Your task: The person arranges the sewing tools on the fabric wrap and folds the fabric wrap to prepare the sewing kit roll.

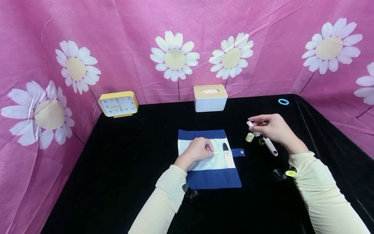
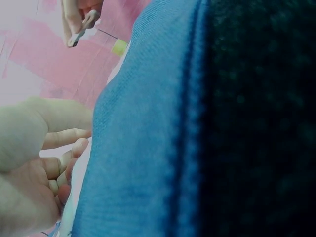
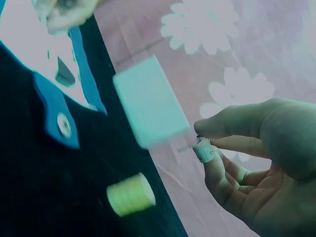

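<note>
A blue and white fabric roll-up pouch (image 1: 213,178) lies unfolded on the table. My left hand (image 1: 198,149) is over its white middle, fingers curled at a pocket edge that they seem to pinch; the fingertips are partly hidden. Right of it, a black-tipped tool (image 1: 225,147) sticks out of a pocket. My right hand (image 1: 274,128) pinches a small white stick-like object (image 3: 203,149) with a ribbed end between thumb and fingers, above the table. Beneath are a pale yellow thread spool (image 1: 249,137), a darker olive spool (image 1: 261,141) and a white handle-like piece (image 1: 270,147) with a hole.
A strap (image 1: 238,152) with a metal snap extends from the pouch's right side. At the back stand a yellow clock (image 1: 118,104) and a white tissue box (image 1: 210,104) with a wooden lid. A blue ring (image 1: 283,101) lies at the back right of the black-covered table (image 1: 140,156).
</note>
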The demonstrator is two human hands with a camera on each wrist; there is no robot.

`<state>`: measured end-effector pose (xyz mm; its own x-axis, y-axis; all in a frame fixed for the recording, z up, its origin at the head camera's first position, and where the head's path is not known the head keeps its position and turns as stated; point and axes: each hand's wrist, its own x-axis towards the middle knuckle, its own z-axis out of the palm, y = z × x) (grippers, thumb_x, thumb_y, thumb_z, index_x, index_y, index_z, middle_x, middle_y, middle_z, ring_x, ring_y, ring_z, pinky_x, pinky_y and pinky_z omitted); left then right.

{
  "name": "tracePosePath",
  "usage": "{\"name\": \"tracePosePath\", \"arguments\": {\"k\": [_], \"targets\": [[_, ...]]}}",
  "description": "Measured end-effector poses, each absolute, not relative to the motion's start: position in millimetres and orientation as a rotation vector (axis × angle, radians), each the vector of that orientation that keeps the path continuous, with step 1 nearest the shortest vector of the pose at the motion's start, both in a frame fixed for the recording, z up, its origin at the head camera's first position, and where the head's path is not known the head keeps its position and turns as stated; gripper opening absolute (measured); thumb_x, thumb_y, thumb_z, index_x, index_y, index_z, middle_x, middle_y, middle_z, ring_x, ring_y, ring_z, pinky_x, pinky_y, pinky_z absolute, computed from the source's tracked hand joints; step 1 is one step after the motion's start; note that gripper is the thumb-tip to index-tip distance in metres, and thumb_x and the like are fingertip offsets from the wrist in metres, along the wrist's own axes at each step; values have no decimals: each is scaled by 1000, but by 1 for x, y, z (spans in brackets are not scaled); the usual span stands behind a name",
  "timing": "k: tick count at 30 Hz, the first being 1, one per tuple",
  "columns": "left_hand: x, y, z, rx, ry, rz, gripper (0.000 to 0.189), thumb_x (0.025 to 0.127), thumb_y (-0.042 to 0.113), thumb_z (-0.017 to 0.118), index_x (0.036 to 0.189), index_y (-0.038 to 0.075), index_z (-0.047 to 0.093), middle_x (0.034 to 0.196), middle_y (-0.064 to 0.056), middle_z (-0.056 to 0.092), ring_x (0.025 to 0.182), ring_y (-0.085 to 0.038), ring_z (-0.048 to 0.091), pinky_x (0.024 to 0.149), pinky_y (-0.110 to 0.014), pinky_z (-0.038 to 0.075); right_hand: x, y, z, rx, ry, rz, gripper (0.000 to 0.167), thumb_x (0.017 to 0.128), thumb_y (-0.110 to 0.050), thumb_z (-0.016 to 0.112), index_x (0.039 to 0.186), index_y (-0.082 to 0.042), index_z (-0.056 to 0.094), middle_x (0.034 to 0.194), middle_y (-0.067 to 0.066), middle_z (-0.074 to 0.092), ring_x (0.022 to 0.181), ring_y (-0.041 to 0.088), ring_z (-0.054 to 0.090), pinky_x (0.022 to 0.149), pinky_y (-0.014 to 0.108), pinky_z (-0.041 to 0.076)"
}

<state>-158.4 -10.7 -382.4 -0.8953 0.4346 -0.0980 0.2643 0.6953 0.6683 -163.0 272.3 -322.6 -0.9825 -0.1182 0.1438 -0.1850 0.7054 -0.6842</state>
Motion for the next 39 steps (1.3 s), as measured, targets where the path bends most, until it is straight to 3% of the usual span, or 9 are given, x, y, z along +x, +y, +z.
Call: {"name": "tracePosePath", "arguments": {"k": [5, 8, 20, 39], "targets": [[-159, -11, -383, 550, 2660, 988, 9, 84, 17, 81, 85, 13, 73, 75, 3, 58, 81, -14, 53, 82, -29, 42, -163, 248, -326, 279, -2858, 1126, 36, 86, -9, 76, 120, 3, 70, 88, 13, 72, 64, 1, 61, 54, 22, 47], [-159, -11, -383, 549, 2659, 987, 9, 84, 17, 81, 85, 13, 73, 75, 3, 58, 81, -14, 53, 82, -28, 42, -163, 235, -329, 296, -2891, 1115, 36, 86, -9, 76, 120, 2, 71, 90, 14, 71, 66, 5, 59, 53, 23, 47], [-161, -12, -383, 609, 2654, 997, 4, 84, 12, 78, 85, 9, 75, 72, 5, 58, 74, -10, 51, 75, -24, 41, -179, 197, -358, 340, -2945, 1129, 30, 83, -8, 75, 113, -1, 75, 81, 6, 70, 67, 12, 58, 58, 24, 47], [-160, -10, -381, 616, 2684, 947, 4, 84, 12, 79, 86, 10, 77, 71, 5, 60, 77, -11, 50, 80, -26, 40, -185, 171, -380, 302, -2982, 1075, 27, 83, -12, 75, 109, -2, 76, 79, 6, 69, 75, 19, 58, 67, 28, 46]]}}
